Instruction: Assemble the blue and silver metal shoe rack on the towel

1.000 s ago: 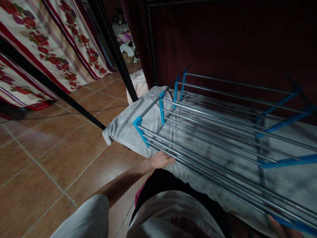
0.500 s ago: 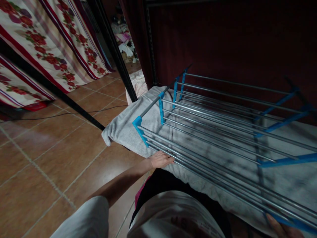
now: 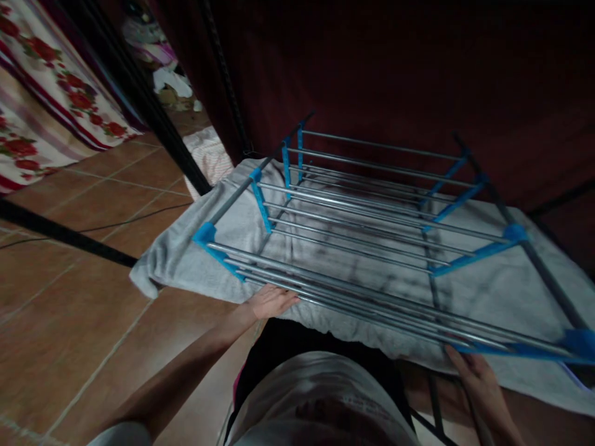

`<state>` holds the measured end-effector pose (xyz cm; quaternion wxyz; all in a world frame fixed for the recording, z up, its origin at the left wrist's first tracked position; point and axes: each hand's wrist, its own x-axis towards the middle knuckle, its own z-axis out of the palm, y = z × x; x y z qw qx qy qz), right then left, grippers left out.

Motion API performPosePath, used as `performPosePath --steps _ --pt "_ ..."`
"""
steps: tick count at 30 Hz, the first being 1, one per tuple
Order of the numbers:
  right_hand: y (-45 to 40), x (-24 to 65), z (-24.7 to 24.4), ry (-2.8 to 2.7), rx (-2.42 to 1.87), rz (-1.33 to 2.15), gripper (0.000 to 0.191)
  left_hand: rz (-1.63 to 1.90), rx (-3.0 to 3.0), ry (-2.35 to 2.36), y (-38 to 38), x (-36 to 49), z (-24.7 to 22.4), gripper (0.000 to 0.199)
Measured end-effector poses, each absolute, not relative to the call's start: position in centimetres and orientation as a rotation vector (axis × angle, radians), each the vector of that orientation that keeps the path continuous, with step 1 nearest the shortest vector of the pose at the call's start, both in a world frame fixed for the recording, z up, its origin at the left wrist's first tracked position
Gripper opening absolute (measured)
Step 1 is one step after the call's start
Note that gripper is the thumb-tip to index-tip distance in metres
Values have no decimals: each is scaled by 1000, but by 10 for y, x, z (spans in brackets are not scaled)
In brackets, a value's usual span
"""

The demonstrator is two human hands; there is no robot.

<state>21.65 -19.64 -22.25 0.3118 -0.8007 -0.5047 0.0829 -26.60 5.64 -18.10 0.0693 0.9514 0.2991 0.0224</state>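
A drying rack (image 3: 353, 204) with several thin metal rods and blue plastic brackets rests on a grey blanket (image 3: 179, 260) in front of me. On its near side, my left hand (image 3: 270, 301) is closed around the lowest rods, not far from the left blue bracket (image 3: 224, 259). My right hand (image 3: 481, 381) holds the near edge by the right bracket (image 3: 506, 353), thumb on top. Part of its fingers is hidden beneath the rack.
Dark red cloth (image 3: 372, 74) hangs behind the rack. At the left, black metal bars (image 3: 69, 234) cross above the tiled floor (image 3: 60, 303), where a thin cable (image 3: 116, 224) lies. Beyond hangs a floral curtain (image 3: 60, 80). A heap of belongings (image 3: 170, 80) lies farther back.
My view has turned to the right, so the rack's right end and more of my right hand show. Both hands stay on the rack's near side.
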Motion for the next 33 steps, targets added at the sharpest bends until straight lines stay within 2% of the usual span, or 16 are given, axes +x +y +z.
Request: performPosePath --steps 3,8,11,21,29,33 --pt "-189 195 -215 -920 -1961 476 42 -9 2838 904 60 -267 -181 40" --pt "-173 176 -198 -669 -1782 557 23 -70 2783 934 69 -268 -192 41" --pt "-169 175 -196 -576 -1770 565 20 -77 2774 948 73 -268 -198 43" --pt "-167 175 -192 -608 -1801 537 14 -193 2751 957 74 -265 -191 47" --pt "-166 182 -194 -727 -1812 489 16 -149 2721 933 81 -265 -195 46" --pt "-166 178 -205 -736 -1813 423 23 -47 2731 948 79 -265 -194 44"
